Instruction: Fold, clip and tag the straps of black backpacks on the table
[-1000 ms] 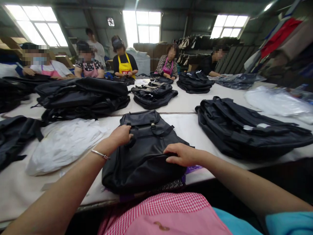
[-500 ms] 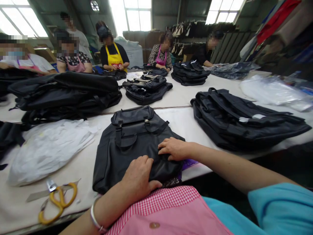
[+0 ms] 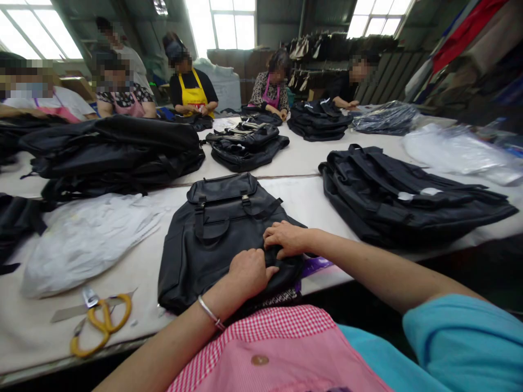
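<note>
A black backpack (image 3: 192,256) lies flat in front of me, its flap with two buckled straps pointing away. My left hand (image 3: 250,272) is on its lower right part, fingers curled into the material and thumb stretched to the right. Just above and to the right, my right hand (image 3: 286,238) has bent fingers closed on the backpack's right side. The fingertips of the left hand are partly hidden. Under the bag's near right edge, something purple (image 3: 316,265) and a black-and-white patterned piece (image 3: 280,296) show.
Yellow-handled scissors (image 3: 104,321) lie at the left near the table edge, beside a white plastic bag (image 3: 90,245). Stacks of black bags stand on the right (image 3: 408,201) and back left (image 3: 118,147). Several people work across the table (image 3: 298,163).
My left hand has moved up and right, closer to the right hand, and its fingers have curled in. My right hand stays near the same spot, its fingers more bent. The view has shifted slightly.
</note>
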`<state>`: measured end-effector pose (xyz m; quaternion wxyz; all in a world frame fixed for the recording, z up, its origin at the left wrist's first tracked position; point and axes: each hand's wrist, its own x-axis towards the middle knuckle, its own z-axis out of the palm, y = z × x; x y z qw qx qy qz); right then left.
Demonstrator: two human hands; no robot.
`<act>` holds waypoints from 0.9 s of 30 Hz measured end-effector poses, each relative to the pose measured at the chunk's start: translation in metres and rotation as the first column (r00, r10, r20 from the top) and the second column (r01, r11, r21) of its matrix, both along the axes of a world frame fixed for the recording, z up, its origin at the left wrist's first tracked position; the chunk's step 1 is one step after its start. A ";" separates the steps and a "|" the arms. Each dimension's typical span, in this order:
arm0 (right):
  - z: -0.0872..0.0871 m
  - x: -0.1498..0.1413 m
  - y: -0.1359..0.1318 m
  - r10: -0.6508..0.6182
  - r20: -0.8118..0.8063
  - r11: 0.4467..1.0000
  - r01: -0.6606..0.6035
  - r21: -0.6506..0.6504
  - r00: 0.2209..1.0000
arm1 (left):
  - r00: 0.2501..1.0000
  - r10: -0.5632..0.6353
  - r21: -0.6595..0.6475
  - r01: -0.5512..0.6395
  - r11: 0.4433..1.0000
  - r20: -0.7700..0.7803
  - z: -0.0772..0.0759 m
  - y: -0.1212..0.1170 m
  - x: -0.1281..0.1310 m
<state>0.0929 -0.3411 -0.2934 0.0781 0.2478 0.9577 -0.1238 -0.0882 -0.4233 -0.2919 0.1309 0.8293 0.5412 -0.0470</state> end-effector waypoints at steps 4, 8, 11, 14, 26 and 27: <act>0.006 0.014 -0.004 0.015 -0.079 0.998 -0.020 -0.058 0.997 | 0.985 0.033 -0.051 -0.025 0.998 0.172 0.000 0.005 -0.013; 0.015 0.024 0.000 0.035 -0.148 0.981 -0.062 -0.184 0.988 | 0.946 -0.089 0.199 0.027 0.980 0.311 0.006 -0.001 -0.020; 0.023 0.025 0.008 0.007 -0.223 0.956 -0.072 -0.285 0.975 | 0.925 -0.255 0.479 0.094 0.873 0.282 0.010 -0.004 -0.021; 0.030 0.023 0.014 -0.018 -0.312 0.929 -0.099 -0.356 0.950 | 0.907 -0.366 0.632 0.162 0.758 0.206 0.011 -0.003 -0.025; 0.033 0.026 0.007 -0.198 -0.500 0.817 -0.139 -0.559 0.843 | 0.820 -0.482 0.796 0.054 0.603 0.309 0.012 0.010 -0.028; 0.032 0.026 0.007 -0.248 -0.510 0.787 -0.135 -0.602 0.824 | 0.807 -0.503 0.821 0.040 0.570 0.310 0.012 0.013 -0.028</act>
